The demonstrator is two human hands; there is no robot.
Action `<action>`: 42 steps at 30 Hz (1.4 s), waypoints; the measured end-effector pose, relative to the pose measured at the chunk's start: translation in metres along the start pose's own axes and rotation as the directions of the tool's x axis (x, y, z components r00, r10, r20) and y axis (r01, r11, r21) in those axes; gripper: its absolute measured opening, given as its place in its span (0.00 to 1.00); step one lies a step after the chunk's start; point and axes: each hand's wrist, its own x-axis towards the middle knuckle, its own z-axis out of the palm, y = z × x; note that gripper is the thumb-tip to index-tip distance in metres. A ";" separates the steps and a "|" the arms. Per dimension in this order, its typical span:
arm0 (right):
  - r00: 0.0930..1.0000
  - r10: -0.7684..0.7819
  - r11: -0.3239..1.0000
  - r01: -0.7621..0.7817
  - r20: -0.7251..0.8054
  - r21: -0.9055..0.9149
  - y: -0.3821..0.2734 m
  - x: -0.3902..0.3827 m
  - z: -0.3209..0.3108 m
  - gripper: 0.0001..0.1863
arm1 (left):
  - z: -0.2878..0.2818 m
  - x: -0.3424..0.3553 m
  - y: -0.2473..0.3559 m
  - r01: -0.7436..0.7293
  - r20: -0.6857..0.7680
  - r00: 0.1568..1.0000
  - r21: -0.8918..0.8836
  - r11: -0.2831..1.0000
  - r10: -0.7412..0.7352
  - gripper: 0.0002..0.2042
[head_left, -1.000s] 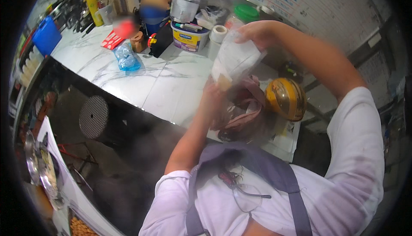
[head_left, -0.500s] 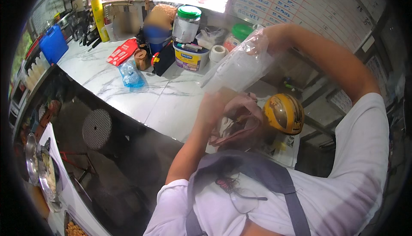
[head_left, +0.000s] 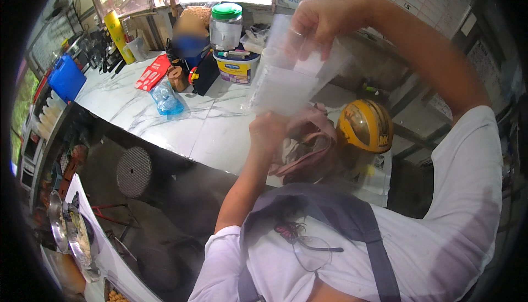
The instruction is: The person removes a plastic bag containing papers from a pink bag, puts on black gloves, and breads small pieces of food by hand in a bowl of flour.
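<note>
A clear plastic bag (head_left: 269,85) with whitish, see-through contents is held up over the marble-patterned counter. My left hand (head_left: 268,130) is closed on its lower end. At its upper edge my right hand (head_left: 316,27) bends downward, fingers curled onto the plastic; whether the fingertips are inside the bag or outside it cannot be made out. A dusty-pink cloth bag (head_left: 313,151) lies just below the plastic, close to my left wrist, with its top gaping. Beside it on the right sits a yellow and black helmet (head_left: 365,126).
On the counter (head_left: 217,126) stand a green-lidded jar (head_left: 226,30), a yellow-labelled tub (head_left: 235,70) with markers on top, a brown container (head_left: 176,78), a blue plastic bag (head_left: 168,100) and a red packet (head_left: 153,73). A round-topped stool (head_left: 133,172) stands below at left. A whiteboard (head_left: 379,0) hangs behind.
The plastic bag has shifted left and been raised more upright. My right hand has moved left and up along its top, fingers now pointing down. My left hand stays at the lower end.
</note>
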 end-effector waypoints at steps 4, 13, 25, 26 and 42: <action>0.995 0.036 0.998 -0.030 0.097 -0.061 -0.002 0.000 0.007 0.21 | 0.008 -0.015 0.046 0.141 0.077 0.987 -0.845 0.515 -0.143 0.35; 0.999 -0.014 0.935 0.030 0.045 -0.355 -0.031 -0.006 0.014 0.18 | 0.014 -0.020 0.069 0.127 0.107 0.992 -0.876 0.465 -0.069 0.34; 0.210 -0.114 0.817 0.575 -0.971 0.029 0.039 0.003 0.121 0.18 | 0.036 -0.013 0.076 0.197 0.171 0.980 -0.889 0.413 -0.100 0.25; 0.300 -0.103 0.803 0.588 -0.948 0.099 0.046 0.004 0.118 0.15 | 0.040 -0.011 0.069 0.191 0.162 0.982 -0.857 0.478 -0.101 0.24; 0.270 0.159 0.440 0.842 -0.950 0.313 0.075 -0.013 0.119 0.08 | 0.002 -0.001 0.125 -0.090 0.042 0.994 -0.263 0.961 0.104 0.44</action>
